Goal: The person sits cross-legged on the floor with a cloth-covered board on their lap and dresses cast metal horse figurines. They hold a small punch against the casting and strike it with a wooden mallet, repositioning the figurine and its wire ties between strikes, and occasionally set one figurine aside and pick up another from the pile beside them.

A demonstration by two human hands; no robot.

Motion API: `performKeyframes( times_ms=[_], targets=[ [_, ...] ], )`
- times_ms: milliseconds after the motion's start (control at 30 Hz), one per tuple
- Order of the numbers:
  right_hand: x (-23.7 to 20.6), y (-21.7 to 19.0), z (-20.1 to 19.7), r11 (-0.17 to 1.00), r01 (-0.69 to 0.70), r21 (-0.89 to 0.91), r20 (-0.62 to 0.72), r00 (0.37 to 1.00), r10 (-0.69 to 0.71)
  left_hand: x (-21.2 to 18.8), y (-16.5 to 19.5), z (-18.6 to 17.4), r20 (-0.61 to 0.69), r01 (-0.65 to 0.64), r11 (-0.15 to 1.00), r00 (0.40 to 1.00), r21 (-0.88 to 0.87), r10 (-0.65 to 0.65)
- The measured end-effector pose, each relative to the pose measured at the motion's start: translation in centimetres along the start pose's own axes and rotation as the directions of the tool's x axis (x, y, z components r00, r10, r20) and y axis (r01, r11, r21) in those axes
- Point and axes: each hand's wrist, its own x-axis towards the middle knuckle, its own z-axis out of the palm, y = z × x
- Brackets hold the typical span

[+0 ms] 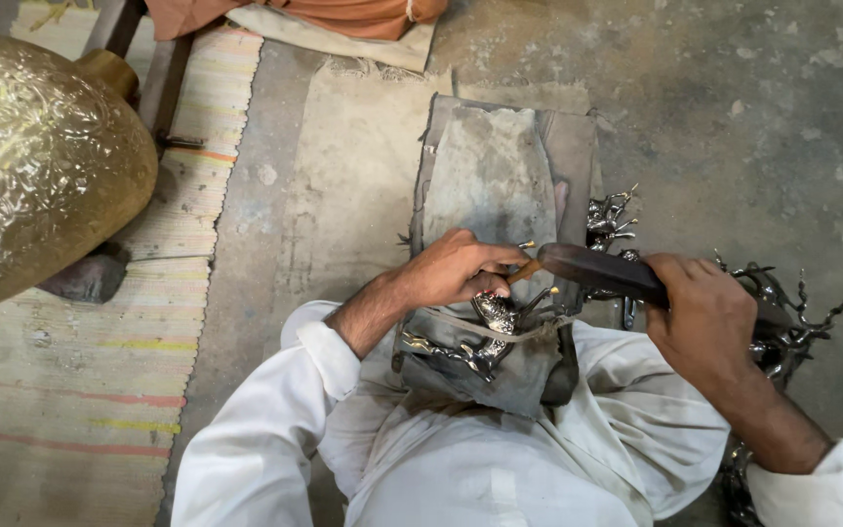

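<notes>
My left hand (456,270) pinches a thin chisel-like punch (525,270) whose tip points down at a shiny silver metal figurine (485,337). The figurine lies on a worn grey work block (495,176) and is tied down by a pale strap (529,332). My right hand (700,312) grips a dark wooden mallet (597,270), its head next to the top of the punch. White sleeves cover both forearms.
A large embossed brass vase (36,166) lies at the left on a striped mat (70,410). Several more silver antlered figurines (782,312) are piled on the concrete floor at the right. Orange cloth (343,15) lies at the top.
</notes>
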Motion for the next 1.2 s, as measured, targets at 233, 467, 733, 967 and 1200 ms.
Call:
performKeyframes(
  times_ms=[233, 467, 733, 967, 1200],
  targets=[
    [-0.3, 0.1, 0.1, 0.969, -0.214, 0.125, 0.067, 0.976, 0.207, -0.1, 0.1, -0.3, -0.032, -0.097, 0.995, 0.995, -0.009, 0.096],
    [-0.6, 0.1, -0.2, 0.968, -0.184, 0.172, 0.063, 0.982, 0.176, 0.1, -0.1, -0.4, -0.025, -0.141, 0.990, 0.990, -0.009, 0.141],
    [-0.6, -0.1, -0.5, 0.972, -0.211, 0.099, 0.048, 0.977, 0.207, -0.1, 0.0, -0.5, -0.032, -0.057, 0.998, 0.998, -0.018, 0.056],
    [-0.3, 0.2, -0.3, 0.951, -0.267, 0.153, 0.063, 0.963, 0.261, -0.3, -0.5, 0.5, -0.091, -0.052, 0.999, 0.995, -0.004, 0.051],
    [-0.5, 1.0, 0.0, 0.992, -0.112, -0.061, 0.280, 0.952, 0.125, -0.1, 0.1, 0.2, -0.150, 0.032, 0.994, 0.988, -0.107, -0.048]
  ],
)
